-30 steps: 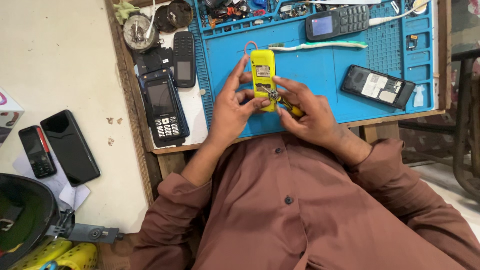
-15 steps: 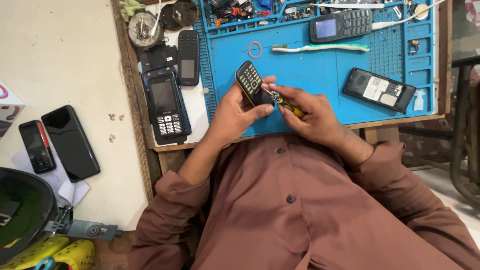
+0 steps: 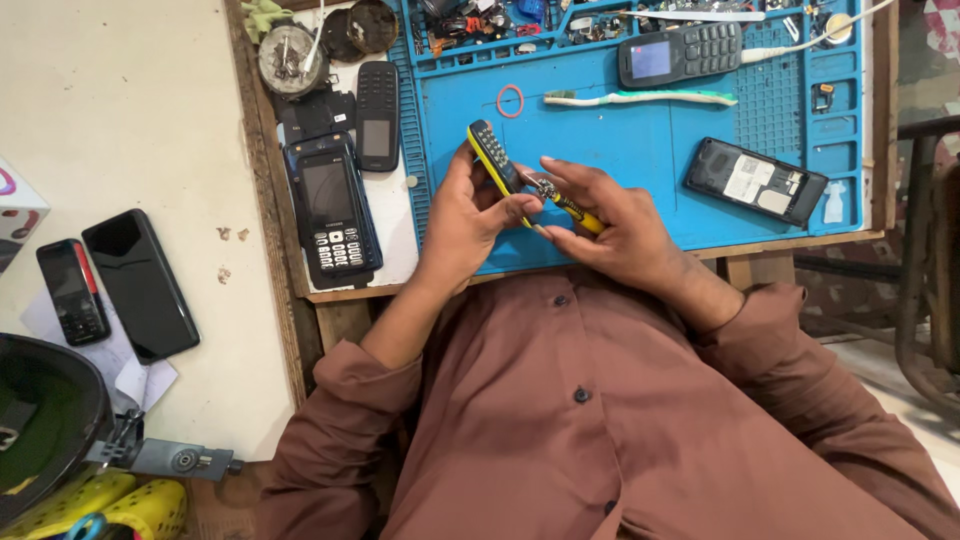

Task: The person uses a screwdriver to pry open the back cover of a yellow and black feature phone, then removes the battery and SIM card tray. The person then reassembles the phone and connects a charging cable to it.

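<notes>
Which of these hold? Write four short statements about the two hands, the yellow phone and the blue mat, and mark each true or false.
1. The left hand holds the yellow keypad phone on edge. True.
2. The right hand holds a pair of scissors. False: it grips a yellow-handled screwdriver.
3. A toothbrush lies on the blue mat. True.
4. The red rubber band is wrapped around the phone. False: it lies loose on the mat.

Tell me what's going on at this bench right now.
A person in a brown shirt holds a small yellow keypad phone on edge in the left hand, over a blue work mat. The right hand grips a yellow-handled screwdriver, its tip at the phone's side. A toothbrush, a red rubber band and other phones lie around.
</notes>
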